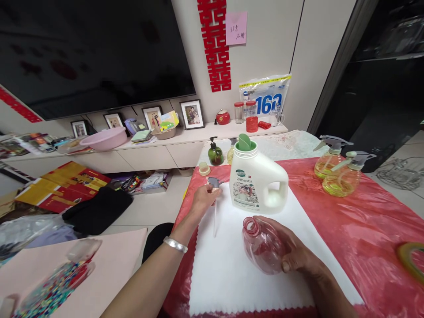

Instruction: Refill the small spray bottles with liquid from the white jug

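My left hand [206, 198] is closed on a grey spray nozzle [213, 182], whose thin dip tube [215, 219] hangs down over the white sheet. In my right hand [294, 251] is a clear pinkish spray bottle [263, 247], tilted with its uncapped neck towards the left. No liquid can be made out inside it. Just behind both hands stands a large white detergent jug [258, 181], upright and without its cap, with a green pouring spout [245, 143] at its mouth. A pale cap [204, 168] lies at the far left of the table.
Two spray bottles with yellow liquid [339, 179] stand at the right on the red table cover [331, 194]. A green pump bottle [216, 152] is at the back. A tape roll [412, 260] lies at the right edge. The scalloped white sheet [225, 282] lies under my hands.
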{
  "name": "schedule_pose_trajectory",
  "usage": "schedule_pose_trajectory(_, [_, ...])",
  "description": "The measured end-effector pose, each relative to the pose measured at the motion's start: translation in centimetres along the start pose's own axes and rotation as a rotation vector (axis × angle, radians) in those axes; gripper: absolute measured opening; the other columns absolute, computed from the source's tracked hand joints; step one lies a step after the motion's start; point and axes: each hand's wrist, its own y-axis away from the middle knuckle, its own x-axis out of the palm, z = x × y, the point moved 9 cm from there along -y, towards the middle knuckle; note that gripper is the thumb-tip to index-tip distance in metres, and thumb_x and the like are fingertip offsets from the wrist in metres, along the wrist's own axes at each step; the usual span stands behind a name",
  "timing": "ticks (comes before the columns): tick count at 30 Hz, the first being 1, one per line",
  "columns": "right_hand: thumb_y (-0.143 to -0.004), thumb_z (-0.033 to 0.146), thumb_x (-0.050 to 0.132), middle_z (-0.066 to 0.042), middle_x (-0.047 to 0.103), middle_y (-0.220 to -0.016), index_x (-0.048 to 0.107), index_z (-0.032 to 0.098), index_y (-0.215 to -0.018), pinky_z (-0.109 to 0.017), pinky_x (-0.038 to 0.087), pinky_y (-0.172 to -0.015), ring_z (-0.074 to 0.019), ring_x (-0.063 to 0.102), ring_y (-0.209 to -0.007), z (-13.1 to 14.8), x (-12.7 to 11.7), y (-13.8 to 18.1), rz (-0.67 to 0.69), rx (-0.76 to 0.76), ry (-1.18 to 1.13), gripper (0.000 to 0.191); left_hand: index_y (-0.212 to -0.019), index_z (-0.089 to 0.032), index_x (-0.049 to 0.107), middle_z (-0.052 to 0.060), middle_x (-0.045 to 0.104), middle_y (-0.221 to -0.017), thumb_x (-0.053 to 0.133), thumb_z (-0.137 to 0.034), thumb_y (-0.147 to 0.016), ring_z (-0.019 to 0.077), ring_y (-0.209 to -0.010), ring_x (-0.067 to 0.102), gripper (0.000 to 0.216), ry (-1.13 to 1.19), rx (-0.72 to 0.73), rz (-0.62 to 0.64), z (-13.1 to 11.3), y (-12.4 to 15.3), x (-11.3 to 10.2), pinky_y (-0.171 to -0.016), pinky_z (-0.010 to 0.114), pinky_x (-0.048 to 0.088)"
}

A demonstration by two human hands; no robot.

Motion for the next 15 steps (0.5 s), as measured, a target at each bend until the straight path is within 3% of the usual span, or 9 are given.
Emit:
schedule_pose_trajectory(3, [-0.057,0.037,0.096,-0.010,0.043,-0.149,0.047,0.027,-0.149,-0.042,0.037,-0.114,-0.0326,0.043,-0.136,-0.2,-0.1,0.0,-0.006,0.012,0.001,0.104,-0.065,-0.019,0.063,-0.004,0.055,-0.049,0.081,-0.032,-0.065,0.0140,-0.048,0.053,0.022,-0.142,-0.039,-0.055,1.5,-0.6,0.4,-0.050,0.026,0.037])
schedule_pose_trajectory(5, [-0.057,0.038,0.095,-0.011,0.043,-0.148,0.046,0.026,-0.149,-0.042,0.038,-0.113,-0.0326,0.045,-0.135,-0.2,-0.2,0.0,-0.011,0.008,0.000,0.106,-0.071,-0.018,0.064,-0.002,0.060,-0.055,0.080,-0.030,-0.066,0.0166,-0.054,0.057,0.020,-0.204,-0.043,-0.098,1.9,-0.6,0.2,-0.053,0.027,0.039])
schedule_pose_trajectory(8, [-0.058,0.038,0.094,-0.011,0.045,-0.146,0.045,0.024,-0.150,-0.041,0.039,-0.111,-0.0316,0.047,-0.131,0.2,0.1,-0.1,-0.020,-0.008,0.011,0.105,-0.085,-0.017,0.067,0.006,0.070,-0.080,0.079,-0.030,-0.069,0.0215,-0.075,0.064,0.024,-0.261,0.017,-0.149,1.1,0.1,-0.5,-0.064,0.030,0.046])
schedule_pose_trajectory(11, [-0.062,0.039,0.092,-0.012,0.045,-0.145,0.043,0.022,-0.152,-0.038,0.043,-0.107,-0.0287,0.052,-0.123,1.1,0.5,-0.3,-0.041,-0.027,0.009,0.104,-0.098,-0.018,0.068,0.009,0.069,-0.109,0.075,-0.029,-0.075,0.0217,-0.090,0.064,0.026,-0.289,0.124,-0.160,-1.0,2.0,-1.0,-0.078,0.033,0.050])
schedule_pose_trajectory(13, [-0.065,0.038,0.090,-0.011,0.043,-0.147,0.043,0.023,-0.152,-0.037,0.045,-0.105,-0.0284,0.052,-0.124,1.8,0.7,-0.5,-0.065,-0.050,0.014,0.100,-0.102,-0.022,0.068,0.007,0.069,-0.113,0.066,-0.035,-0.085,0.0188,-0.087,0.064,0.022,-0.259,0.207,-0.087,-2.5,4.1,-0.5,-0.079,0.032,0.050])
schedule_pose_trajectory(15, [-0.066,0.036,0.090,-0.010,0.041,-0.150,0.044,0.024,-0.152,-0.037,0.044,-0.107,-0.0295,0.048,-0.130,2.2,0.7,-0.6,-0.084,-0.079,0.023,0.098,-0.104,-0.022,0.068,0.007,0.069,-0.109,0.059,-0.048,-0.091,0.0200,-0.088,0.064,0.030,-0.124,0.301,0.110,-3.9,6.9,1.4,-0.076,0.033,0.052])
